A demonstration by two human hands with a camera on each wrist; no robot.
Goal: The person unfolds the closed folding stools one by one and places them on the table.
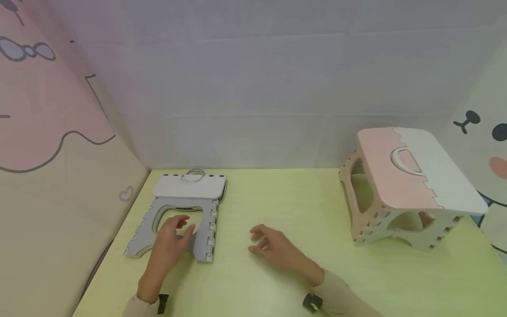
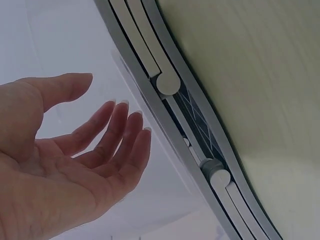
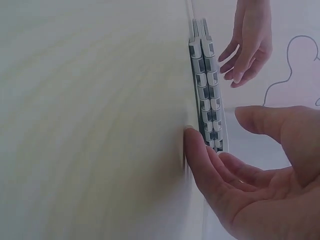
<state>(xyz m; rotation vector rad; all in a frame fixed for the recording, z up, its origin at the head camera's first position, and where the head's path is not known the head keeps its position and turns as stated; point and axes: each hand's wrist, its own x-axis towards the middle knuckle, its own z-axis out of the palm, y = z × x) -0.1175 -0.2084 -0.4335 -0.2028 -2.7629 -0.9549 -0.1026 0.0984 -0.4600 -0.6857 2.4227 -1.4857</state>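
Left hand hovers over the folded stool, its thumb and fingers loosely bent and holding nothing; through the left wrist view I see a gap between those fingers and the stool's side. Across from it, the right hand is just as relaxed and empty, fingers pointing toward the folded stool but apart from it (whether they brush the worktop, I can't tell from my end). Largest in my head view is a pale sheet, creased, hanging behind the worktop's back edge. The worktop itself is a light yellow-green. Over by its right edge I have an upright stool with its legs spread, the top half pink and half white. Nearer the back left corner, the folded stool lies flat, grey leg frame toward the front edge and white panel toward the back edge. On that far side a handle sticks out past the panel. Smallest of all, I make out a dark strap by the left cuff and a black clasp by the right one.
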